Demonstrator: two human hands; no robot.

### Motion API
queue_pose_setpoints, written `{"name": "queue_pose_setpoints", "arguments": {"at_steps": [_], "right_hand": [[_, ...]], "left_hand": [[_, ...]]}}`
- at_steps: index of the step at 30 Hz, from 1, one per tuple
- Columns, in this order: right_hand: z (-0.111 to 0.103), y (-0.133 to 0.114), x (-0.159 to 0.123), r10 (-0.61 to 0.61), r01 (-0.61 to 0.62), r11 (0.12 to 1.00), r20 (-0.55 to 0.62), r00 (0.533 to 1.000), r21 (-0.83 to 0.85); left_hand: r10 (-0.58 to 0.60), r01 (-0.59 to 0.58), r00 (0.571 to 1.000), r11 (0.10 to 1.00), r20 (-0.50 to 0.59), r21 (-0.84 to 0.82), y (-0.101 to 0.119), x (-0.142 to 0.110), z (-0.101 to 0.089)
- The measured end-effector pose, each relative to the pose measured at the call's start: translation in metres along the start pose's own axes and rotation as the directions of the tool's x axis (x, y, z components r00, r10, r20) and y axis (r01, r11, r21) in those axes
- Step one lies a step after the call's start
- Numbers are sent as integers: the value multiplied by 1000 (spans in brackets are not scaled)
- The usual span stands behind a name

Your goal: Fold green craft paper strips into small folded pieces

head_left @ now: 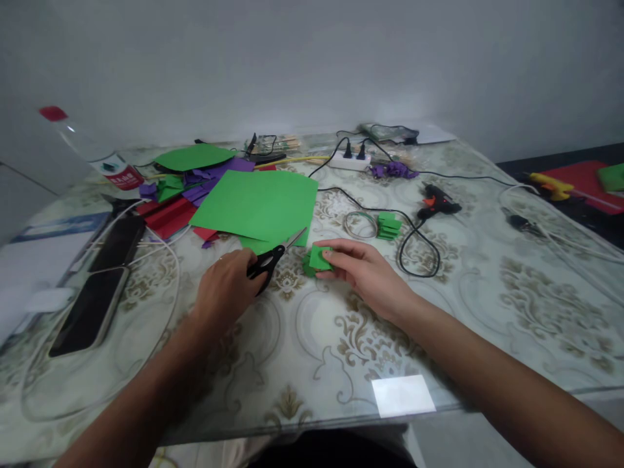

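My left hand (pixel 228 288) is closed round the black handles of a pair of scissors (pixel 273 256), whose blades point up and right toward a large green paper sheet (pixel 258 203). My right hand (pixel 363 270) pinches a small folded green paper piece (pixel 318 257) just above the patterned table top (pixel 312 351), with more small green scraps under it. The two hands are close together near the table's middle.
A stack of green paper squares (pixel 389 225), a wire coil (pixel 361 224), a black glue gun (pixel 437 202) and its cable lie to the right. Purple and red paper scraps (pixel 180 201), a bottle (pixel 104 159), two phones (pixel 90 309) and a power strip (pixel 348 160) crowd the left and back.
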State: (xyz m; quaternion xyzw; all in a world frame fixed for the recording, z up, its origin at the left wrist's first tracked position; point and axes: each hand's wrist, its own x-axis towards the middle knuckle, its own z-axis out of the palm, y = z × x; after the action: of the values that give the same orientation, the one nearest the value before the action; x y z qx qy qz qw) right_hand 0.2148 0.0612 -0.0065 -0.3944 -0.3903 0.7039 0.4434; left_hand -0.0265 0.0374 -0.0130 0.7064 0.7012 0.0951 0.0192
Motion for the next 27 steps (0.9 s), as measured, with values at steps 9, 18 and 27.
{"name": "queue_pose_setpoints", "arguments": {"at_steps": [9, 18, 27], "right_hand": [[0, 1, -1, 87, -89, 996, 88, 992, 16], [8, 13, -8, 267, -280, 960, 260, 928, 16], [12, 23, -12, 323, -336, 942, 285, 902, -5]], "left_hand": [[115, -112, 993, 989, 23, -96, -6, -1, 0], [460, -401, 883, 632, -95, -663, 13, -13, -15], [472, -317, 880, 495, -57, -809, 17, -15, -11]]}}
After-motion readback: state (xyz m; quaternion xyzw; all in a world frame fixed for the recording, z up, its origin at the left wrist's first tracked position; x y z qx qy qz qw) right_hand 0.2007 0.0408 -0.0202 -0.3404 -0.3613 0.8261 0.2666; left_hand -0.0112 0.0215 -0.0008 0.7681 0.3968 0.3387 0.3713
